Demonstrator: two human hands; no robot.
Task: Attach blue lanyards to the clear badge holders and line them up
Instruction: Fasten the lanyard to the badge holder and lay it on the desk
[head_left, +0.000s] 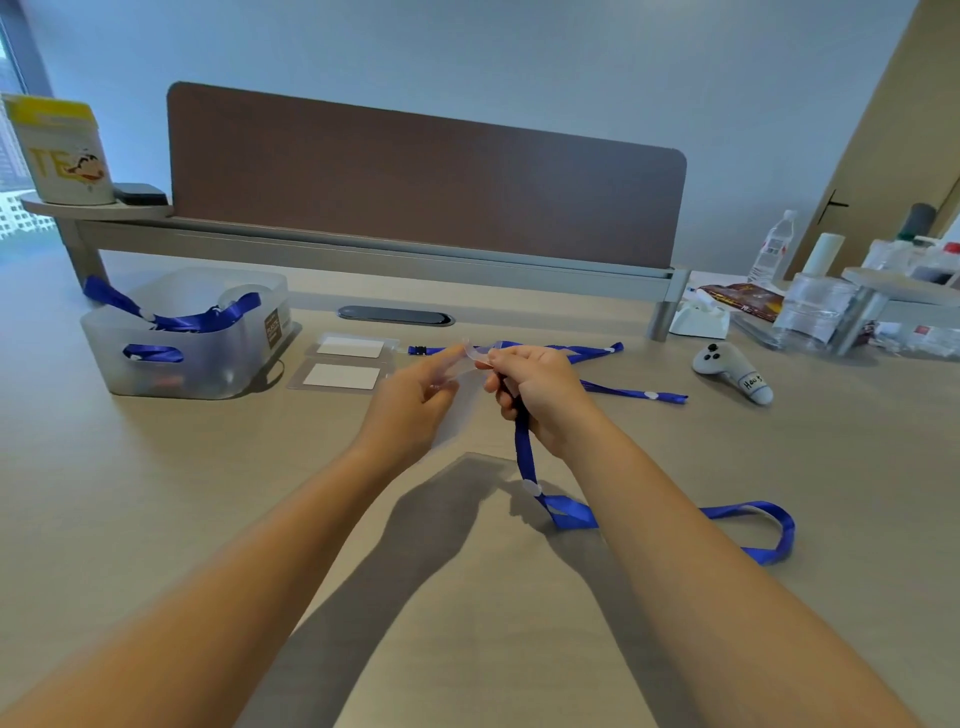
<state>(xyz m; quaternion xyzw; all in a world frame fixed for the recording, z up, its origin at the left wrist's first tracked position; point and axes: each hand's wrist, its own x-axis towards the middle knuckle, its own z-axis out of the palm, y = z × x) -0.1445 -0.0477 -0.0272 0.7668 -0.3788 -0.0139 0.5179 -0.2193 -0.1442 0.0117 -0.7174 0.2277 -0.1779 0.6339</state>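
My left hand (415, 397) pinches a clear badge holder (460, 410) held up over the table. My right hand (537, 389) grips the clip end of a blue lanyard (563, 512), touching the holder's top edge. The strap hangs down from that hand and loops on the table to the right. Two clear badge holders (343, 364) with white cards lie side by side beyond my hands, and their blue lanyards (631, 392) stretch to the right.
A translucent bin (218, 369) with more blue lanyards stands at the left. A brown divider panel (426, 182) runs along the back. A grey controller (732, 371), a water bottle (774, 249) and plastic packets lie at the right. A white tub (62, 150) stands on a shelf.
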